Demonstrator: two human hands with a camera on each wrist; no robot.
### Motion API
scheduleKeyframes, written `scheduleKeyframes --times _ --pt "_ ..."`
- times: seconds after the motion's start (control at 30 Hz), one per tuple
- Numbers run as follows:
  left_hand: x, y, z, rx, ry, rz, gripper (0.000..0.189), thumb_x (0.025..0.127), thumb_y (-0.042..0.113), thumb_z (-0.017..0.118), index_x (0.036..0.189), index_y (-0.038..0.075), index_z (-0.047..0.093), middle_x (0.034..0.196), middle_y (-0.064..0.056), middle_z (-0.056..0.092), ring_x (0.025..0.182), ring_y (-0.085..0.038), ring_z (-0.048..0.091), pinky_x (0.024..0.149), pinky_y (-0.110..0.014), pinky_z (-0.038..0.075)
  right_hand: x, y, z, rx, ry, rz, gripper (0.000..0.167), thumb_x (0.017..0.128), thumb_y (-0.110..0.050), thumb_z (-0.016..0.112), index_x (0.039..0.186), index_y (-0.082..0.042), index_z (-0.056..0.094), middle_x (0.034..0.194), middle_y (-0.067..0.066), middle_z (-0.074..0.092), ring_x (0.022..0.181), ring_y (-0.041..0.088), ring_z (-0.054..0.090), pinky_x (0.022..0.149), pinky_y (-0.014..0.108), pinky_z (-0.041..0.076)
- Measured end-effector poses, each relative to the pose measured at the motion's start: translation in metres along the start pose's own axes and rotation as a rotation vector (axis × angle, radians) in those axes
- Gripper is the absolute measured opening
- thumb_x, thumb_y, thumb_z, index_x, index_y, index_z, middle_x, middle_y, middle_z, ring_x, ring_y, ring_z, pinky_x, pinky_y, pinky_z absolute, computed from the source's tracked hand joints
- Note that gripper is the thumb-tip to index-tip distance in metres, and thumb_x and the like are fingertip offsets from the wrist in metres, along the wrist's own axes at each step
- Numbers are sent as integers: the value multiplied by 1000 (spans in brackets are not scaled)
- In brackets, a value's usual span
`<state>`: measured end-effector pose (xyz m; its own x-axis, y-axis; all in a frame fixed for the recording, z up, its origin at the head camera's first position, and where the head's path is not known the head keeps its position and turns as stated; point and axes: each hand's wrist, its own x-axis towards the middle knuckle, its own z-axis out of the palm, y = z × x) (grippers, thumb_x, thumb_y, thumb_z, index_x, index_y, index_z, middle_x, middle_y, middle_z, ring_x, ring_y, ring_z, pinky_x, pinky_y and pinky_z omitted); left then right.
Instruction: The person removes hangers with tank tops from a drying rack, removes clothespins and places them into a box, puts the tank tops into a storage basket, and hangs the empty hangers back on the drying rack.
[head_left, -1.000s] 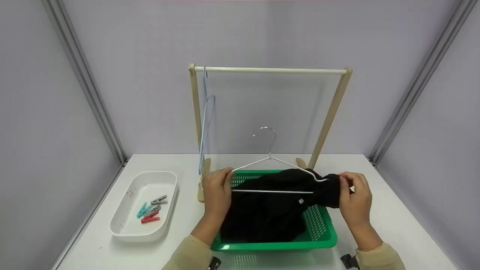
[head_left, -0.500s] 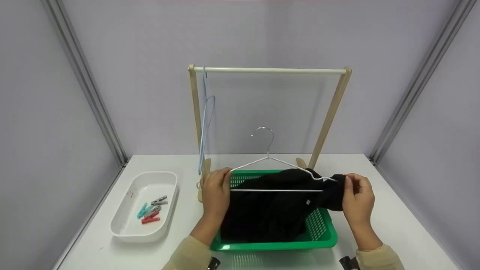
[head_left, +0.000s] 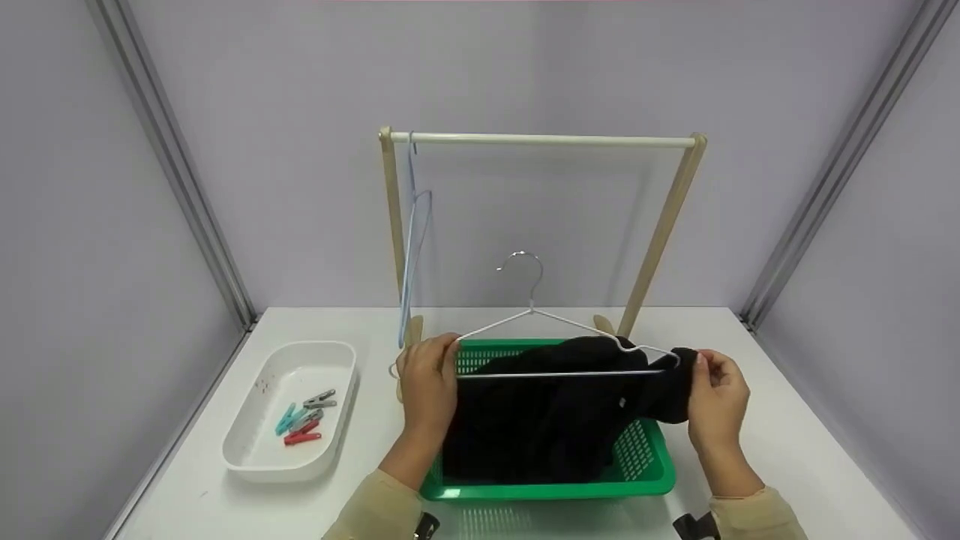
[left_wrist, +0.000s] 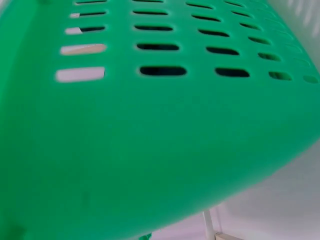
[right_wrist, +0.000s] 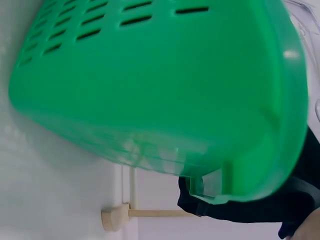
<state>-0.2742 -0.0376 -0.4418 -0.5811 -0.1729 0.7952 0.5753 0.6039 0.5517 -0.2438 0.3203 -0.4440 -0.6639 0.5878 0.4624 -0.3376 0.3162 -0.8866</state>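
Note:
In the head view a white wire hanger [head_left: 555, 374] with a silver hook stands over the green basket [head_left: 547, 493]. My left hand [head_left: 430, 390] grips its left side, fingers and thumb around the wire. A black garment [head_left: 540, 427] with a small white mark lies heaped in the basket. One end of it is lifted past the right rim, where my right hand [head_left: 718, 401] pinches its edge. The hanger's right corner lies against that lifted cloth. In the right wrist view, dark cloth [right_wrist: 250, 210] shows beyond the basket's rim. The left wrist view shows mostly basket wall [left_wrist: 165, 120].
Behind the basket stands a rack with a white rail [head_left: 540, 139] and wooden legs; a light blue hanger [head_left: 409, 262] hangs at its left end. On the left, a white tray [head_left: 247, 442] holds several clothespins [head_left: 302, 435]. Grey walls enclose the table.
My left hand and the hanger have shifted slightly left and up. My right hand has drawn the cloth edge a little to the right, and more of the hanger's right end now shows.

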Motion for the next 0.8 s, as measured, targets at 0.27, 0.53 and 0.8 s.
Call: scheduleKeyframes --times 0.27,0.53,0.8 --pt "0 -3 0 17 23 18 9 91 6 71 100 8 71 91 -2 72 88 -21 65 92 -44 41 0 0 1 126 34 139 13 103 -7 53 106 3 59 90 -7 61 85 3 59 72 9 50" --pt "-1 -4 -1 1 25 -15 8 93 9 70 101 8 72 92 -2 72 91 -22 65 93 -44 40 -3 2 1 247 43 229 9 103 -5 52 101 2 58 87 -5 60 82 3 58 70 10 51" --pt "-1 -3 -2 -23 32 -33 9 92 7 71 101 7 72 93 -2 72 91 -23 66 95 -44 39 -9 -2 5 405 -30 389 11 104 -8 49 103 2 55 88 -2 61 82 5 61 70 15 54"
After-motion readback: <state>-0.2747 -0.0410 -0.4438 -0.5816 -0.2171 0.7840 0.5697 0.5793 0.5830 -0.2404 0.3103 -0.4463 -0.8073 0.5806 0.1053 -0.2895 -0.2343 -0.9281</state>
